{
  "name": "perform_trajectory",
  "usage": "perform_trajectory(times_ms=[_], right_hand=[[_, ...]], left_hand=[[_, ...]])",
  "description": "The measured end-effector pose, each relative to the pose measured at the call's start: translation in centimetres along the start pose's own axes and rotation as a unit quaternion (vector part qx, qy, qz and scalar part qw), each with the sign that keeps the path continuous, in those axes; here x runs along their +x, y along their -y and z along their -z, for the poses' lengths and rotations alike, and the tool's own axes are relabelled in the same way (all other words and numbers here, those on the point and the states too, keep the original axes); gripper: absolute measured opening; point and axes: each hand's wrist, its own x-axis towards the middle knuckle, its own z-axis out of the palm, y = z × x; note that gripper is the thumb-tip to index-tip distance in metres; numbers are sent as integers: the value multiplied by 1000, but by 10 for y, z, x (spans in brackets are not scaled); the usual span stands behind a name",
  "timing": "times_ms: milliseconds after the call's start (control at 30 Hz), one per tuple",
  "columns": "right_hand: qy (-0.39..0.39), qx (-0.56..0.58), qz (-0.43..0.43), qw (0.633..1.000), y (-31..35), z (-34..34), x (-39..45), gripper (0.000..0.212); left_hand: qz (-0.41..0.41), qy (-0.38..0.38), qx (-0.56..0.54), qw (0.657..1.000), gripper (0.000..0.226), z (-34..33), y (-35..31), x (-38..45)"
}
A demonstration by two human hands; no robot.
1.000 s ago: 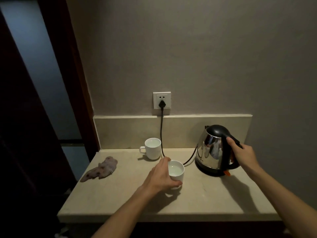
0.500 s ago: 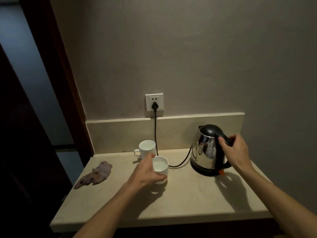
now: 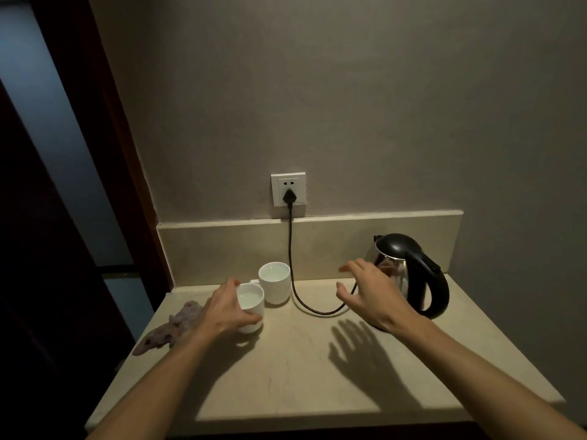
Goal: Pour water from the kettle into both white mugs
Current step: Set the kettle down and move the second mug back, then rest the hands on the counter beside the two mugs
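Pouring looks done: L hand (image 3: 227, 308) curls round the near mug (image 3: 251, 308), water inside. R hand (image 3: 370, 292) hovers spread, holding nothing. Beyond L hand, touching the near one, the far mug (image 3: 274, 282) also holds water. Kettle (image 3: 409, 274) stands upright just behind R hand. Vs 0.5 s ago: R hand let go of the handle; near mug shifted left.

Two bare forearms reach in from the bottom edge, one on each side. No sleeves, cuffs or gloves cover them, and no watch, bracelet or ring shows on either wrist or on the visible fingers. The left hand (image 3: 227, 308) and right hand (image 3: 370, 293) are both bare, with short, unpainted nails.
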Motion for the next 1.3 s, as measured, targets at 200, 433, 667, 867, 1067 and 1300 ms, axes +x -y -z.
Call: perform_trajectory(times_ms=[200,433,667,867,1067,1300], right_hand=[[67,-47,-9,997,16,-21,17,50],[88,-45,-7,995,27,-32,32,52],[98,-47,-23,994,30,-36,34,50],[110,-37,-19,993,38,-43,35,53],[135,-17,45,990,85,-67,46,47],[197,37,166,966,181,-137,73,42]], left_hand=[[48,-15,-2,999,92,4,25,18],[74,-13,-9,997,93,5,34,50],[80,-3,-7,997,95,6,38,75],[72,41,47,995,122,11,33,70],[43,18,128,991,84,47,28,30],[67,-4,204,977,45,96,71,-44]])
